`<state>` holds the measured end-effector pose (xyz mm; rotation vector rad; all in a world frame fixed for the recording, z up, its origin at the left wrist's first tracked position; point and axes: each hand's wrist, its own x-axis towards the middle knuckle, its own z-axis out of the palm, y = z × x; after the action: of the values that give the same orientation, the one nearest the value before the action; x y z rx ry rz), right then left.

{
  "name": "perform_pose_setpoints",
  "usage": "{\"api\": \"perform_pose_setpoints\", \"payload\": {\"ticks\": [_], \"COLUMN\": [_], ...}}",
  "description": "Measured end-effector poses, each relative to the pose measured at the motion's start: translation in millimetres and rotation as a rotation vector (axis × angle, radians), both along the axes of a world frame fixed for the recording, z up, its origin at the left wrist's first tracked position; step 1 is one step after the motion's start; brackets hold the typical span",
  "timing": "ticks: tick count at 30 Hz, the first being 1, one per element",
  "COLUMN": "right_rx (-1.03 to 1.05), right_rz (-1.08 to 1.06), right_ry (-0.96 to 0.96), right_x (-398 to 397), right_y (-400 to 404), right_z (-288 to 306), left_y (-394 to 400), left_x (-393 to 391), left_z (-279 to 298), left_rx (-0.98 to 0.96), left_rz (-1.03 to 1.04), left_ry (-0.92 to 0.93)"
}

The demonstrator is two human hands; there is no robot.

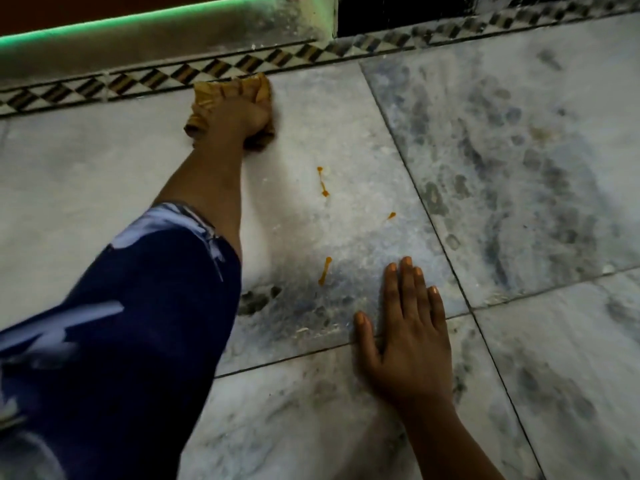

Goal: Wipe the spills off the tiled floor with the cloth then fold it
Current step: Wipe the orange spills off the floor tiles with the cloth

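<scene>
Left hand (242, 121) grips the bunched cloth (230, 95) on the tiled floor (502, 150) at the far patterned border (138, 81). Right hand (408, 327) lies flat, fingers straight, nearer. Orange spills (325, 183) lie between them.

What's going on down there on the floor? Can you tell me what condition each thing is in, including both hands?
Cloth: bunched up, pressed on the tile near the patterned border.
Left hand: gripping the cloth.
Right hand: flat on the floor, fingers straight, holding nothing.
Orange spills: several drops and streaks, not yet wiped.
Tiled floor: smudged with dark marks.
</scene>
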<state>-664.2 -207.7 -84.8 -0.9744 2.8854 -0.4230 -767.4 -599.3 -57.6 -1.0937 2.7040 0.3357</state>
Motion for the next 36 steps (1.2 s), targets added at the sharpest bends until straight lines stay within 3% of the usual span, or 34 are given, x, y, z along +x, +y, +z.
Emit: {"api": "perform_pose_setpoints", "payload": {"ticks": [3,9,14,21,27,34,36], "right_rx": [-0.002,0.002,0.004,-0.029,-0.053,-0.075,-0.08], "right_rz": [-0.002,-0.011,-0.011,-0.025,-0.027,-0.034,-0.028], "right_ry": [0.0,0.008,0.027,0.018,0.011,0.008,0.005], "right_x": [-0.1,0.7,-1.1,0.0,-0.5,0.6,0.8], "right_y": [-0.4,0.3,-2.2,-1.2,-3.1,-2.7,-2.4], "right_z": [0.3,1.8,0.1,1.1,-0.7,-1.6,-2.4], "left_y": [32.2,116.7,126.4,179.2,176.4,215.5,196.9], "left_x": [3.5,93.9,46.9,83.7,32.5,31.7,26.7], "left_z": [4.9,9.0,-6.2,-12.5,-6.7,-9.1,-8.8], "left_rx": [0.028,-0.192,-0.142,-0.164,-0.071,-0.059,-0.066], "left_rz": [-0.127,-0.485,-0.167,-0.451,-0.231,-0.796,-0.804], "left_ry": [0.003,0.129,0.162,0.172,0.162,0.223,0.202]}}
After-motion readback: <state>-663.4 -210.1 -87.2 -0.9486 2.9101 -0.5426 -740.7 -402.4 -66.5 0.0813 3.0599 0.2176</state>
